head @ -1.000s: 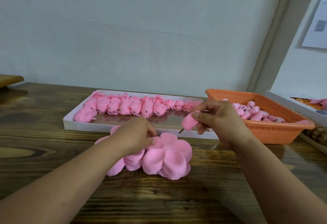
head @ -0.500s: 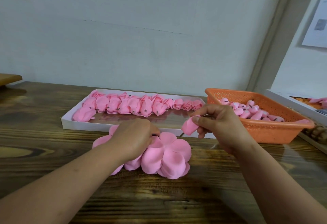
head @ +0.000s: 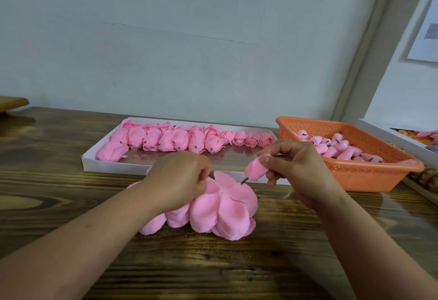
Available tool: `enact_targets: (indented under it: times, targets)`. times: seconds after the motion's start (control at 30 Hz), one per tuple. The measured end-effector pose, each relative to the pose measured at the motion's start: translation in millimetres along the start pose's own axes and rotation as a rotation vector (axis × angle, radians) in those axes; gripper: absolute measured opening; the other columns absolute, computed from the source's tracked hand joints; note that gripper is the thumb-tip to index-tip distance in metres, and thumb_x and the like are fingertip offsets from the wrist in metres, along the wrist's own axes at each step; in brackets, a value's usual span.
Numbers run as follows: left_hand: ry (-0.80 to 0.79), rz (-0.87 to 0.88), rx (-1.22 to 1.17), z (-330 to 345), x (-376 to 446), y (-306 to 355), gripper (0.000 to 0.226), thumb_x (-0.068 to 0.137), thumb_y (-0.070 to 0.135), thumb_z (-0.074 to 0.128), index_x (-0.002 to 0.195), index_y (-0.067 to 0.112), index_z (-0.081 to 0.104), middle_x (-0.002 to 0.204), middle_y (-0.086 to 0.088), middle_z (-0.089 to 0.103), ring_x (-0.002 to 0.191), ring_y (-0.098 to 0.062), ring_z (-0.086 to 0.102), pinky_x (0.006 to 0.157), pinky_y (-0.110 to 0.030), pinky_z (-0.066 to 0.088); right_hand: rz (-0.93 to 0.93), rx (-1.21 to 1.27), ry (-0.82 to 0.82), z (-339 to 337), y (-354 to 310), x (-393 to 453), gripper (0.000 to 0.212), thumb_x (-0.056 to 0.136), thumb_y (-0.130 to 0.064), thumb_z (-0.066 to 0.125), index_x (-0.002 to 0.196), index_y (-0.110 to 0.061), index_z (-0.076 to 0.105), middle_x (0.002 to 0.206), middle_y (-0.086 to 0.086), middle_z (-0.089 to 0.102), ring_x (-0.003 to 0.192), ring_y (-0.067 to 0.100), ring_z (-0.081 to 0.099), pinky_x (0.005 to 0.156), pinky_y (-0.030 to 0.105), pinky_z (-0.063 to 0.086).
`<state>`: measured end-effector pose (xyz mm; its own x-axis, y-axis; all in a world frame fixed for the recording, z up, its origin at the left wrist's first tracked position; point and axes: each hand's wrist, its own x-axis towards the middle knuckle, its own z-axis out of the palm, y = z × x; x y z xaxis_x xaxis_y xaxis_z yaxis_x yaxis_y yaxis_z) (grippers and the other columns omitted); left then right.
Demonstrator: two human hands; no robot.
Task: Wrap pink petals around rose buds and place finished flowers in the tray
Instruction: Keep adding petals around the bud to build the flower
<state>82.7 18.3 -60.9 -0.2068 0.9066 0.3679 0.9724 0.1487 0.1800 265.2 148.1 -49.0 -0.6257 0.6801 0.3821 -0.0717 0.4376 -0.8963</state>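
Just before the white tray [head: 113,168], left hand [head: 176,179] pinches the pink petals [head: 225,209]; right hand [head: 296,169] grips a rose bud [head: 254,169], stem aimed at their centre. Advise piercing dead centre, petals pinned flat.

A pale grey-blue wall [head: 189,51] fills the back, plain with a faint horizontal crease. Below it runs the dark, glossy wooden table [head: 213,264], grain catching soft light. At right, a grey door frame [head: 362,46] slants upward, and a paper sheet [head: 425,32] hangs on the white side wall [head: 388,91].
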Motion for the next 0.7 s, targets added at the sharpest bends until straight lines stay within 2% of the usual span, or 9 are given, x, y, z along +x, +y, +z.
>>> enact_targets:
  times: [0.13, 0.2, 0.3, 0.47, 0.57, 0.63, 0.7]
  targets:
    - [-0.217, -0.110, -0.232, -5.8, 3.3, 3.3, 0.013, 0.079, 0.020, 0.067, 0.085, 0.028, 0.059, 0.075, 0.011, 0.062, 0.067, -0.002, 0.052, 0.061, -0.023, 0.041, 0.002, 0.000, -0.013, 5.9, -1.1, 0.2, 0.017, 0.083, 0.008, 0.062, 0.074, -0.005, 0.068, 0.061, 0.011, 0.065, 0.048, 0.013, 0.057, 0.044, 0.024, 0.049]
    - [-0.305, -0.193, -0.339, -4.1, 3.7, 5.0, 0.010, 0.078, 0.026, 0.074, 0.086, 0.024, 0.068, 0.079, 0.007, 0.069, 0.065, -0.002, 0.055, 0.054, -0.017, 0.040, 0.002, -0.003, -0.021, 8.1, -1.4, -0.3, 0.017, 0.083, 0.008, 0.062, 0.074, -0.005, 0.068, 0.062, 0.014, 0.065, 0.048, 0.014, 0.057, 0.044, 0.025, 0.049]
    - [-0.322, -0.247, -0.403, -2.5, 3.2, 7.5, 0.005, 0.079, 0.022, 0.074, 0.079, 0.018, 0.072, 0.084, -0.005, 0.073, 0.062, -0.007, 0.052, 0.047, -0.012, 0.036, -0.006, 0.004, -0.022, 9.5, -1.8, -1.3, 0.018, 0.083, 0.009, 0.061, 0.074, -0.006, 0.068, 0.063, 0.015, 0.065, 0.048, 0.014, 0.057, 0.044, 0.025, 0.049]
    - [-0.228, -0.301, -0.572, -7.4, 4.9, 12.7, 0.012, 0.085, 0.015, 0.066, 0.083, 0.005, 0.072, 0.082, -0.015, 0.068, 0.067, -0.016, 0.049, 0.064, -0.027, 0.038, -0.028, 0.022, -0.014, 10.6, -4.0, -1.7, 0.017, 0.083, 0.009, 0.061, 0.075, -0.005, 0.068, 0.060, 0.011, 0.064, 0.047, 0.013, 0.056, 0.044, 0.025, 0.049]
    - [-0.250, -0.353, -0.650, -12.6, 5.6, 16.9, 0.021, 0.092, 0.014, 0.055, 0.080, 0.010, 0.072, 0.077, -0.012, 0.065, 0.067, -0.018, 0.048, 0.068, -0.029, 0.039, -0.022, 0.012, -0.004, 12.2, -4.9, -0.2, 0.016, 0.083, 0.008, 0.062, 0.076, -0.004, 0.068, 0.060, 0.012, 0.064, 0.047, 0.015, 0.056, 0.045, 0.026, 0.050]
    - [-0.274, -0.435, -0.804, -14.2, 4.3, 19.9, 0.026, 0.094, 0.012, 0.051, 0.074, 0.013, 0.068, 0.075, -0.010, 0.059, 0.070, -0.019, 0.049, 0.070, -0.031, 0.040, -0.022, 0.005, 0.005, 13.1, -5.8, 0.4, 0.016, 0.083, 0.007, 0.062, 0.075, -0.005, 0.068, 0.060, 0.012, 0.064, 0.047, 0.014, 0.056, 0.046, 0.026, 0.051]
    - [-0.277, -0.533, -1.065, -11.8, 3.3, 22.0, 0.018, 0.095, 0.007, 0.049, 0.090, 0.004, 0.065, 0.088, -0.016, 0.055, 0.082, -0.024, 0.048, 0.082, -0.041, 0.046, -0.030, 0.001, 0.015, 12.6, -7.5, 0.8, 0.017, 0.083, 0.008, 0.062, 0.074, -0.005, 0.068, 0.058, 0.011, 0.064, 0.046, 0.014, 0.055, 0.046, 0.026, 0.051]
